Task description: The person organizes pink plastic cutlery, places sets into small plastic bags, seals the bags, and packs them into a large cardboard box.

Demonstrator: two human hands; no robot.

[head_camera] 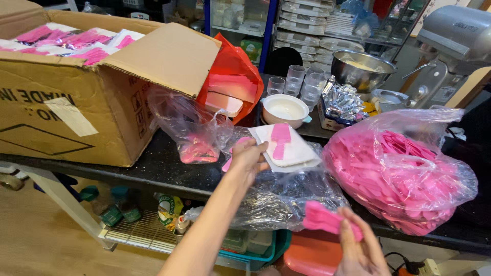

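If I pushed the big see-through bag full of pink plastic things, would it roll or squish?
The big clear bag would probably squish and sag, not roll: its thin film is crinkled and bulges loosely. The many small pink pieces inside would likely shift about. It looks light for its size, though stuffed full, and the film seems slippery.

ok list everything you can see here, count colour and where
cardboard box: one, brown, open, left on the counter, pink packets inside
red bag: one, red-orange, behind the box flap, pale pink blocks inside
small clear bag: one, clear, beside the box, pink pieces inside
big clear bag: one, clear, right on the counter, full of pink utensils
white napkin stack: one, white, centre, pink utensils on top
bowl: one, white, behind the napkins
plastic cups: several, clear, behind the bowl
metal bowl: one, steel, back right
stand mixer: one, grey, far right
counter: one, black
left hand: fingers on the napkin stack
right hand: holds pink utensils
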